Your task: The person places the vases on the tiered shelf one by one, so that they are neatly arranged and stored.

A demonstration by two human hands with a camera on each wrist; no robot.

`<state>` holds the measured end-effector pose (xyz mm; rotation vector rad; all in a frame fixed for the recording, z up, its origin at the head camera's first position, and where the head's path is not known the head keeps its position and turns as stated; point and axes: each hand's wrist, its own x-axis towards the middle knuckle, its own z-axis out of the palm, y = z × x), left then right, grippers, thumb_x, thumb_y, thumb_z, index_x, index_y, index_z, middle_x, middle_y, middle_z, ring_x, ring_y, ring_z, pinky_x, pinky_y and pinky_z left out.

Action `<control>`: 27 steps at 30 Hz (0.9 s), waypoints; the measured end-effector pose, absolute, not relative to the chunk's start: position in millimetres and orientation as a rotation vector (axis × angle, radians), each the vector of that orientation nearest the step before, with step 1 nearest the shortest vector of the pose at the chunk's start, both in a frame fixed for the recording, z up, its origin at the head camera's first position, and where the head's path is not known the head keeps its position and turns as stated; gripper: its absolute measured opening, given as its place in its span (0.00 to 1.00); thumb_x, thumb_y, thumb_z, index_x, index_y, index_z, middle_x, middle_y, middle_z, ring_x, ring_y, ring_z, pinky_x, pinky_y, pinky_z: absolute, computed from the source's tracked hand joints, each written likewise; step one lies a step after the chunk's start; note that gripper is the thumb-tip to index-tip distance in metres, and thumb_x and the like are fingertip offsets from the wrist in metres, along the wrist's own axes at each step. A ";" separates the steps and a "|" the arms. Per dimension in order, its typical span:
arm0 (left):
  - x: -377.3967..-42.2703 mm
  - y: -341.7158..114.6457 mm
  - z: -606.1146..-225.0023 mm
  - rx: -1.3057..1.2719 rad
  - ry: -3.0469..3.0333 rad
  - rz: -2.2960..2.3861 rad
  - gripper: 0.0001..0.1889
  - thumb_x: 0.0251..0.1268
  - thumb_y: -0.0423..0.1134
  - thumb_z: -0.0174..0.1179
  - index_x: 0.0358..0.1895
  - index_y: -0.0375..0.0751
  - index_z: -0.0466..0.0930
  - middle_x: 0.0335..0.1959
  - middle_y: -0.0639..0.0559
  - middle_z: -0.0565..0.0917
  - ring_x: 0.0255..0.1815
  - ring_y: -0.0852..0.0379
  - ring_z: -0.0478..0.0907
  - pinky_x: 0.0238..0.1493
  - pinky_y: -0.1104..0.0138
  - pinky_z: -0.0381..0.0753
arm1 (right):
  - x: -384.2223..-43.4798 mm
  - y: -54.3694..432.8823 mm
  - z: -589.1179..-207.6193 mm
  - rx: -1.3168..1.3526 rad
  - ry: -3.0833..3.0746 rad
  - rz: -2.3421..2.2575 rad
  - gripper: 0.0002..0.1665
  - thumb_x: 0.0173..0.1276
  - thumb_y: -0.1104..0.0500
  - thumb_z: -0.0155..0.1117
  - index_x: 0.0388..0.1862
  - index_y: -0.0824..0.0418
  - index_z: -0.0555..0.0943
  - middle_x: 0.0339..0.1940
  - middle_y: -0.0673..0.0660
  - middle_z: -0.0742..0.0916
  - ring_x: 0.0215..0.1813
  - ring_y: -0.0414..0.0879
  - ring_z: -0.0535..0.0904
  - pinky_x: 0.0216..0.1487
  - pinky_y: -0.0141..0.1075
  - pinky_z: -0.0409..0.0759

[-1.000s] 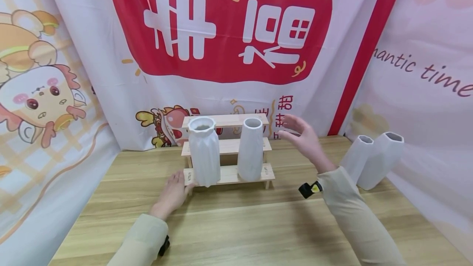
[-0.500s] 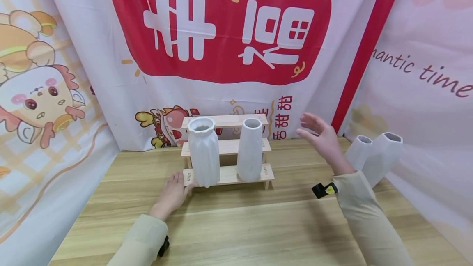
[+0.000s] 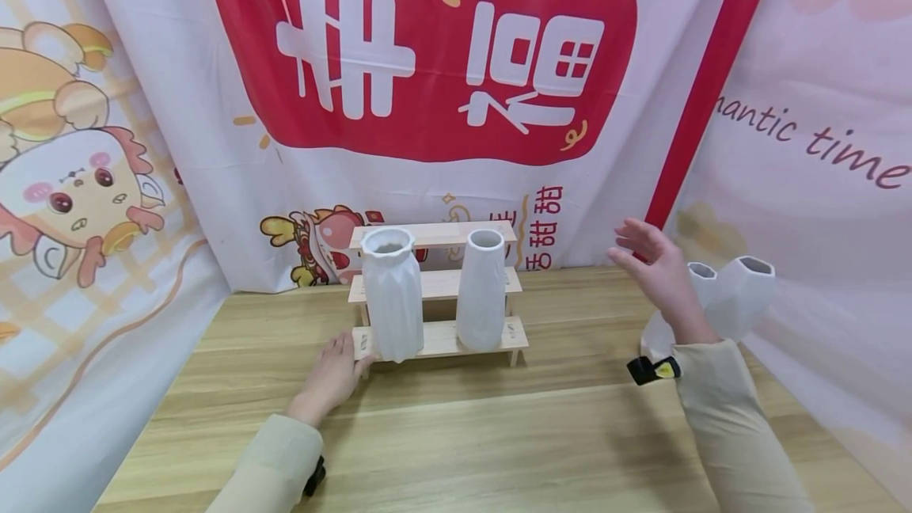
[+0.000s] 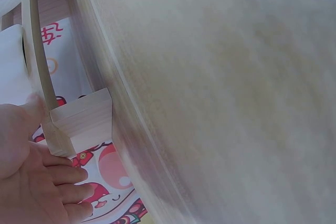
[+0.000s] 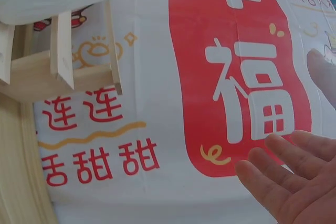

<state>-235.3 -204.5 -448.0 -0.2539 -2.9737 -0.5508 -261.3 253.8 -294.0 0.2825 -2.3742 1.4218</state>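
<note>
A three-tier wooden display stand [image 3: 442, 283] stands on the table. Two white vases rest on its lowest step: a ribbed vase [image 3: 395, 299] with a wavy rim at left, and a smooth tapering vase [image 3: 481, 291] at right. My left hand [image 3: 329, 378] holds the left end of the lowest step, thumb at the front edge. In the left wrist view, that step's wooden end [image 4: 60, 142] lies between thumb and index finger. My right hand [image 3: 659, 275] is raised at the right, holding nothing, fingers spread. Behind it, two faceted white vases [image 3: 741, 299] stand on the table, the nearer one partly hidden.
The wood-grain table [image 3: 456, 442] reaches back to a hanging printed cloth [image 3: 442, 54] with a red panel. More printed cloth [image 3: 819, 141] closes off the right side, close beside the faceted vases. Another cloth [image 3: 93, 204] hangs at the left.
My right hand has moved right, away from the stand toward the faceted vases, and now overlaps one of them. The left hand, the stand and its two vases stay in place.
</note>
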 end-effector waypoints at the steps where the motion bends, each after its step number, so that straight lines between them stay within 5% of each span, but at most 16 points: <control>1: -235.2 -204.5 -447.9 -0.258 -2.972 -0.544 0.35 0.71 0.43 0.47 0.61 0.10 0.49 0.61 0.17 0.54 0.63 0.26 0.52 0.64 0.43 0.48 | -260.6 256.8 -293.8 0.278 -2.372 1.420 0.39 0.61 0.44 0.63 0.67 0.56 0.63 0.61 0.58 0.74 0.61 0.51 0.69 0.59 0.49 0.69; 4: -234.9 -204.2 -447.0 -0.247 -2.980 -0.543 0.35 0.71 0.43 0.47 0.62 0.11 0.48 0.62 0.17 0.54 0.63 0.26 0.51 0.65 0.44 0.47 | -259.1 265.8 -293.1 0.271 -2.363 1.415 0.37 0.63 0.47 0.62 0.68 0.57 0.62 0.62 0.60 0.73 0.61 0.52 0.68 0.60 0.47 0.68; 12: -235.3 -204.4 -447.2 -0.232 -2.996 -0.536 0.35 0.72 0.44 0.46 0.62 0.12 0.47 0.62 0.18 0.54 0.64 0.27 0.51 0.65 0.44 0.48 | -254.7 287.5 -294.5 0.215 -2.307 1.441 0.37 0.64 0.50 0.62 0.69 0.56 0.62 0.59 0.54 0.75 0.58 0.44 0.71 0.47 0.20 0.72; 17: -236.5 -204.9 -448.5 -0.230 -2.992 -0.524 0.35 0.71 0.45 0.46 0.62 0.12 0.48 0.62 0.18 0.54 0.64 0.27 0.52 0.65 0.45 0.49 | -252.9 298.4 -295.5 0.213 -2.245 1.454 0.35 0.63 0.55 0.63 0.68 0.58 0.64 0.53 0.45 0.77 0.55 0.40 0.73 0.46 0.18 0.72; 27: -236.0 -204.6 -447.6 -0.231 -3.001 -0.528 0.35 0.71 0.44 0.46 0.62 0.12 0.47 0.62 0.18 0.54 0.64 0.27 0.52 0.65 0.45 0.47 | -250.7 318.1 -298.6 0.144 -2.201 1.543 0.35 0.63 0.56 0.64 0.68 0.57 0.64 0.54 0.46 0.77 0.57 0.41 0.70 0.46 0.18 0.72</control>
